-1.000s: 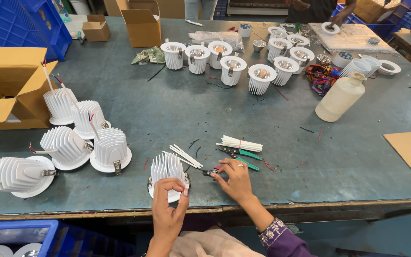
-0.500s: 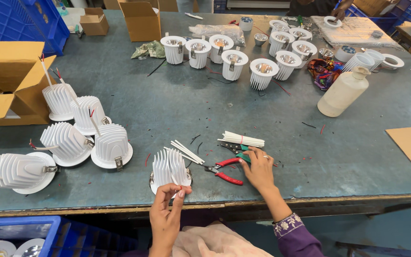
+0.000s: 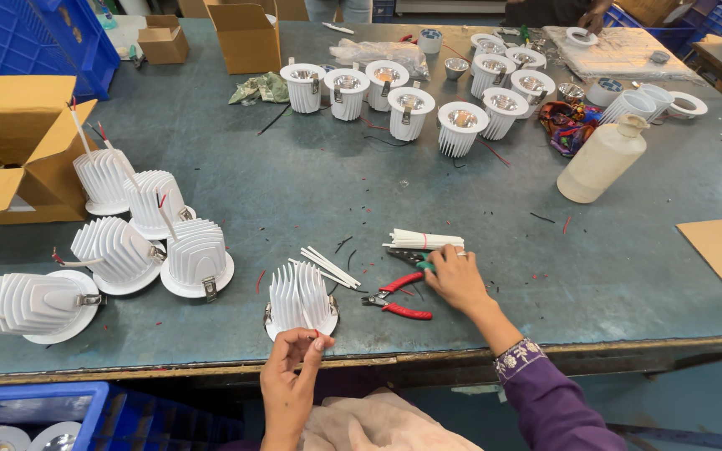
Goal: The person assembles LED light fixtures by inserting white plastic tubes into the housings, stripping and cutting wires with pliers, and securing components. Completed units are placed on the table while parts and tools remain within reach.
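A white finned downlight housing (image 3: 299, 299) stands face down at the table's near edge. Just below it, my left hand (image 3: 290, 376) pinches a thin wire that comes from the housing. My right hand (image 3: 456, 277) rests on the table to the right, fingers closed on a green-handled tool (image 3: 420, 262) under a bundle of white sleeves (image 3: 424, 240). Red-handled pliers (image 3: 396, 299) lie between the housing and my right hand. Loose white sleeves (image 3: 327, 267) lie behind the housing.
Several more finned housings (image 3: 139, 242) sit at the left near an open cardboard box (image 3: 10, 150). Upturned housings (image 3: 411, 100) line the far side, beside a white bottle (image 3: 599, 160). Blue crates (image 3: 27, 409) sit below the table edge. Another person's hand (image 3: 588, 18) works at the far end.
My right hand moved right and away from the housing, off the red pliers and onto the green-handled tool. My left hand drew the wire down toward me.
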